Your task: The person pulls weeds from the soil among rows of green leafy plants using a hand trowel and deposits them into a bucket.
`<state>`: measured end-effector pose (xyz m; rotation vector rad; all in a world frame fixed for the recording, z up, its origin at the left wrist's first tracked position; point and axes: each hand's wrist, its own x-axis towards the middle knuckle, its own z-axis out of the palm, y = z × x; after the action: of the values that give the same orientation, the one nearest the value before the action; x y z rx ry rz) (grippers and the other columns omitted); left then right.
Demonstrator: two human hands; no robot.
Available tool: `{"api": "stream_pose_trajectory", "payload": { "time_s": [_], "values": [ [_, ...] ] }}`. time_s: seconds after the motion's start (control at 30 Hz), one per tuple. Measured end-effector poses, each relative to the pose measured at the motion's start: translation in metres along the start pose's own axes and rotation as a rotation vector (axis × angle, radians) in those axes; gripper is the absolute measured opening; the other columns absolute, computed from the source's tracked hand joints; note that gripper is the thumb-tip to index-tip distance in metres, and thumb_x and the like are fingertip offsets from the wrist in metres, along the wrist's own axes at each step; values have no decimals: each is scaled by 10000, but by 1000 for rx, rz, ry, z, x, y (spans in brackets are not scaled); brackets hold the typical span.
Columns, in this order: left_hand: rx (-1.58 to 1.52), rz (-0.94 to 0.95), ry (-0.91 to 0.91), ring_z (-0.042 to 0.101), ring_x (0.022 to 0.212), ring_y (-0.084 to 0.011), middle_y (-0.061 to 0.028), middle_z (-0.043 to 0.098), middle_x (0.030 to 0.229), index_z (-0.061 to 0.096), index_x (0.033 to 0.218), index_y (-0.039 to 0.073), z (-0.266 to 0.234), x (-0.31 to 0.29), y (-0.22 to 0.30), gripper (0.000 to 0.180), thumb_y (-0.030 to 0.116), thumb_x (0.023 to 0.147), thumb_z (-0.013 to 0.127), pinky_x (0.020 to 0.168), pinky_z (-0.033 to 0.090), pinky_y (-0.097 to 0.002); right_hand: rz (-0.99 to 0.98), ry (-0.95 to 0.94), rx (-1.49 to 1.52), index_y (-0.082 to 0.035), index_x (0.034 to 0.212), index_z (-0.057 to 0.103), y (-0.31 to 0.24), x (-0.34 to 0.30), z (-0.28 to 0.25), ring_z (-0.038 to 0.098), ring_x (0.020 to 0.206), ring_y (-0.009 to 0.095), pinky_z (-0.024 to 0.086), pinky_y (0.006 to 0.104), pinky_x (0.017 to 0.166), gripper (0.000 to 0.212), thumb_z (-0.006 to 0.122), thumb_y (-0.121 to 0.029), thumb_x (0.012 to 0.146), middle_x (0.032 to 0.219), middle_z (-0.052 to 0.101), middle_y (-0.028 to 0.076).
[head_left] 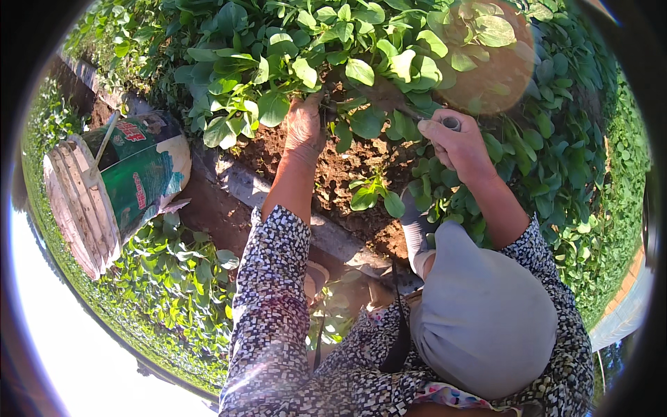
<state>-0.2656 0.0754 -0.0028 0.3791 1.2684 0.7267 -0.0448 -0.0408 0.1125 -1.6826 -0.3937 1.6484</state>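
Observation:
My left hand (pixel 303 128) reaches in among the bases of leafy greens (pixel 278 66), just above bare soil. Leaves and shadow hide its fingers, so whether they grip the stems does not show. On the right, my right hand (pixel 455 142) is closed around the handle of a hand tool (pixel 451 124), whose round, hollow metal end sticks out by the thumb. A dark, thin part of the tool seems to run left toward the plants, mostly covered by leaves. Between my forearms a small green seedling (pixel 375 192) stands in the brown soil (pixel 347 170).
At the left a worn green plastic bucket (pixel 142 174) with a pale base lies tipped on its side. A pale bed edging (pixel 333 240) runs diagonally under my left arm. Grey cloth (pixel 486 313) rounds over what looks like my bent knee. Dense greens (pixel 549 146) grow on the right.

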Motion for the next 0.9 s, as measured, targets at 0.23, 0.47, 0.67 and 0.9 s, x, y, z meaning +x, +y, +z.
{"api": "stream_pose_trajectory", "payload": {
  "time_s": [0.23, 0.47, 0.67, 0.9],
  "values": [
    [734, 133, -33, 590, 755, -246, -152, 645, 825, 596, 965, -61, 33, 19, 15, 350, 236, 779, 594, 710, 479, -393, -333, 140, -590, -31, 664, 511, 10, -13, 6, 417, 464, 135, 330, 316, 461, 336, 673, -266, 840, 536, 421, 42],
    [882, 222, -102, 633, 763, -332, -232, 658, 850, 617, 992, -4, 28, 55, -2, 354, 302, 815, 633, 709, 490, -397, -336, 107, -1044, -27, 684, 526, -34, -9, 16, 459, 580, 325, 402, 396, 571, 354, 648, -333, 816, 596, 496, 127],
    [1298, 279, -49, 632, 950, -340, -238, 632, 1056, 577, 1106, 38, 75, 33, 3, 455, 417, 856, 556, 855, 485, -431, -222, 97, -957, 3, 675, 538, -46, -6, -6, 409, 523, 252, 382, 383, 543, 371, 645, -320, 823, 549, 448, 116],
    [1579, 476, -3, 646, 874, -344, -196, 666, 920, 623, 958, 34, 102, 37, 7, 442, 453, 819, 624, 787, 508, -425, -220, 91, -845, 17, 670, 528, -40, 7, -9, 376, 517, 227, 376, 371, 534, 388, 643, -319, 826, 541, 425, 107]
  ]
}}
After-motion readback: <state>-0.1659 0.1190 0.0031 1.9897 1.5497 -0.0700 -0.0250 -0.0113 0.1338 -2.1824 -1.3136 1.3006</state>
